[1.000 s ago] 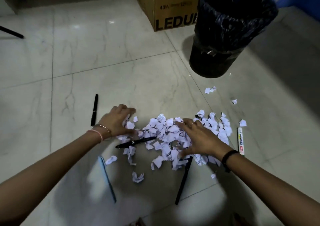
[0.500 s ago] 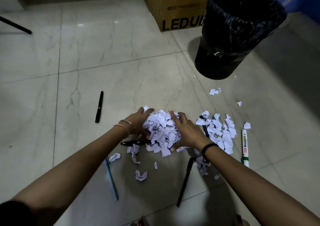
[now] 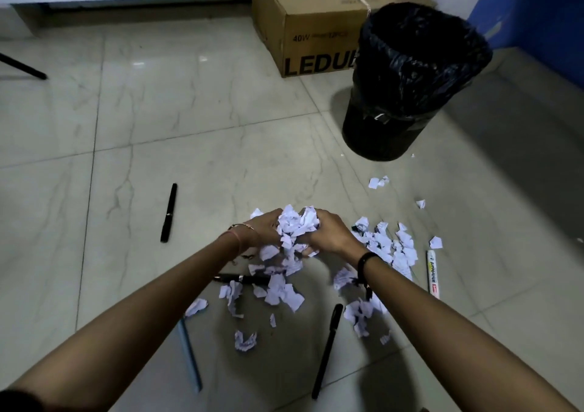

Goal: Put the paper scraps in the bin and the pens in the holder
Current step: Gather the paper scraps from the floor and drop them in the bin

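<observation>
Left hand (image 3: 264, 230): grip is curling closed against the left side of a bunch of paper scraps (image 3: 298, 223), fingers partly buried in it.
Right hand (image 3: 328, 233): grip is pressing closed on the right side of the same bunch; the scraps are sitting squeezed between the two palms, bulging out above the fingers.
Loose scraps (image 3: 390, 248): are lying on the tiled floor (image 3: 177, 120) below and to the right of the hands, some trailing toward the bin.
Bin (image 3: 410, 86): black-lined, is standing upright well beyond the hands, to the right, in front of a cardboard box (image 3: 303, 22).
Black pens: one (image 3: 168, 212) is lying left of the hands, apart from the pile; one (image 3: 241, 279) is lying partly under scraps beneath the left wrist; one (image 3: 327, 350) is lying between the forearms.
Blue pen (image 3: 189, 353): is lying under the left forearm.
Whiteboard marker (image 3: 433, 272): is lying just right of the scrap pile.
</observation>
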